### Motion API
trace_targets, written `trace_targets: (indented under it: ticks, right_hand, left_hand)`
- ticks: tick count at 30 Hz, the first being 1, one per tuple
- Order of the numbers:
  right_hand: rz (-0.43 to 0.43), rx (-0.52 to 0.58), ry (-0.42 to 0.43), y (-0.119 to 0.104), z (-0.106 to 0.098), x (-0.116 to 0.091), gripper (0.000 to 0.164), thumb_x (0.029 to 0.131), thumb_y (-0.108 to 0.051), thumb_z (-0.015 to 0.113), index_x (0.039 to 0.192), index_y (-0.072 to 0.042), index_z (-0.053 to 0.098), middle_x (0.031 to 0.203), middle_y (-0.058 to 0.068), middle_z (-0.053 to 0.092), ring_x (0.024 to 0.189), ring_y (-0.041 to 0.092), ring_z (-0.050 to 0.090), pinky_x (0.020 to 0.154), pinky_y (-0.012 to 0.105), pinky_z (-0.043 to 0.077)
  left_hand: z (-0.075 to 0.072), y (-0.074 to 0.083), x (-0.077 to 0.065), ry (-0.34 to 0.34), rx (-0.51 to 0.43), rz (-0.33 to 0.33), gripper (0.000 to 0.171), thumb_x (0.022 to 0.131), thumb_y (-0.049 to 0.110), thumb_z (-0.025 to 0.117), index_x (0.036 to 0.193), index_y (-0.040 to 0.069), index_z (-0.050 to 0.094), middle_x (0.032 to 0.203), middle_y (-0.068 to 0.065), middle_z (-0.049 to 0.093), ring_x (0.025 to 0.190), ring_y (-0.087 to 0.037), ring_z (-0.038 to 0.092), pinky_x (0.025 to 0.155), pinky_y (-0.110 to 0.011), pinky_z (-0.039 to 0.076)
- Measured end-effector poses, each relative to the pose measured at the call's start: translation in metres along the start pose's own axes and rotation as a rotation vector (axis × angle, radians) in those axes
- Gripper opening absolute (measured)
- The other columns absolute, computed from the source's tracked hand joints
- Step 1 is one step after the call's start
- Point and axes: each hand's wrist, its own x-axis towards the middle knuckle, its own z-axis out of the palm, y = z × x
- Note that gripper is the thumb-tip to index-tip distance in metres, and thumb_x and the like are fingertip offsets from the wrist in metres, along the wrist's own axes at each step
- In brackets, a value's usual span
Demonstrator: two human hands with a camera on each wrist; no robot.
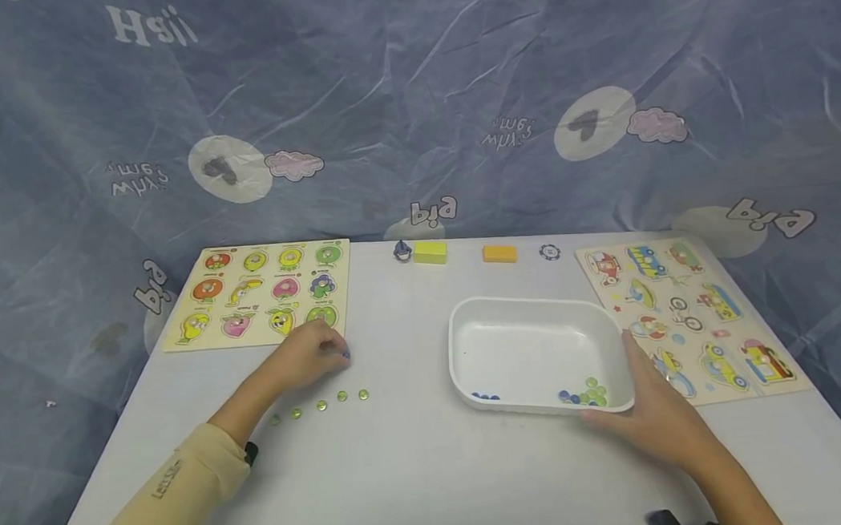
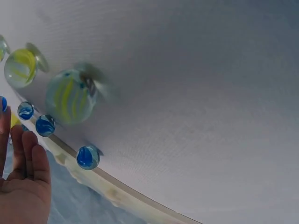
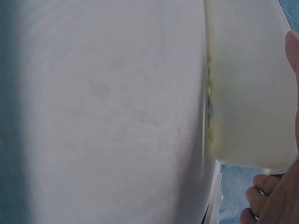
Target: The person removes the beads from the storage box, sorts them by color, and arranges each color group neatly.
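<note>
My left hand (image 1: pixel 310 355) pinches a blue marble between thumb and fingertips beside the fruit puzzle board (image 1: pixel 179 338). In the left wrist view that held marble (image 2: pixel 3 103) shows only at the frame's edge. More blue marbles (image 2: pixel 88 157) lie near the board's edge, hidden behind the hand in the head view. Several yellow-green marbles (image 1: pixel 321 405) form a row nearer the body. My right hand (image 1: pixel 650 417) grips the near right corner of a white plastic basin (image 1: pixel 524 307). Inside it, blue marbles (image 1: pixel 485 397) sit at the near left and green ones (image 1: pixel 593 392) mixed with blue at the near right.
A vehicle puzzle board (image 1: pixel 686 343) lies right of the basin, its left edge close to the basin's wall. Along the back edge stand a small penguin figure (image 1: pixel 402 252), a yellow block (image 1: pixel 430 252), an orange block (image 1: pixel 499 254) and a round chip (image 1: pixel 550 252). A patterned curtain (image 1: pixel 412 118) hangs behind.
</note>
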Motion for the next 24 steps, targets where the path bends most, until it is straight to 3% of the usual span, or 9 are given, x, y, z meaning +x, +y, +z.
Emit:
trace_targets:
  ticks: [10, 24]
  right_hand:
    - [-0.024, 0.015, 0.02, 0.0006, 0.0009, 0.0002, 0.131, 0.065, -0.072, 0.068, 0.147, -0.021, -0.02, 0.159, 0.012, -0.007, 0.14, 0.05, 0.013, 0.098, 0.071, 0.025]
    - [-0.025, 0.032, 0.02, 0.0003, 0.0003, 0.0, 0.131, 0.064, -0.071, 0.069, 0.148, -0.022, -0.019, 0.159, 0.009, -0.008, 0.141, 0.048, 0.011, 0.1, 0.071, 0.023]
  left_hand:
    - [0.0049, 0.0027, -0.0002, 0.008, 0.081, 0.021, 0.017, 0.078, 0.024, 0.077, 0.091, 0.016, 0.071, 0.09, 0.004, 0.057, 0.083, -0.012, 0.05, 0.08, -0.029, 0.046]
    - [0.0075, 0.0014, -0.0007, 0.022, 0.099, 0.031, 0.017, 0.076, 0.022, 0.079, 0.089, 0.016, 0.071, 0.09, 0.003, 0.055, 0.081, -0.013, 0.048, 0.074, -0.027, 0.044]
